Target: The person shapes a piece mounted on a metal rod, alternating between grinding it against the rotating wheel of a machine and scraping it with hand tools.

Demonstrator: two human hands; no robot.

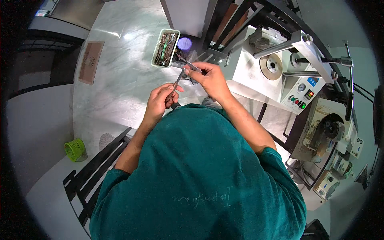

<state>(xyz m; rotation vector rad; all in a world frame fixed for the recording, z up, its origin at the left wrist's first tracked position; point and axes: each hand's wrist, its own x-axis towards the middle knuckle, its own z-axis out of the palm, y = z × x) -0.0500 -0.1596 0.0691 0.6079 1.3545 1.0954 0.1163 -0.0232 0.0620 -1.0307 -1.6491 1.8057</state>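
In the head view my left hand [164,98] is closed on a slender dark metal tool [179,80], its tip pointing up toward my right hand [210,78]. My right fingers are pinched on a second thin dark tool [185,60] that slants up to the left, and a small pale piece sits where the two meet, too small to name. Just beyond my hands stands a pale plastic tray [153,60] full of thin metal tools, some with green. A round purple-lidded container [184,44] is beside the tray, near a crumpled clear plastic item [193,56].
A white machine [244,68] with metal columns and a button panel stands right, beside black railings. Further right are a stained machine [312,132] and small white units [326,186]. A brown mat [91,62] lies left. A green basket [74,150] and black slatted furniture [80,180] are lower left.
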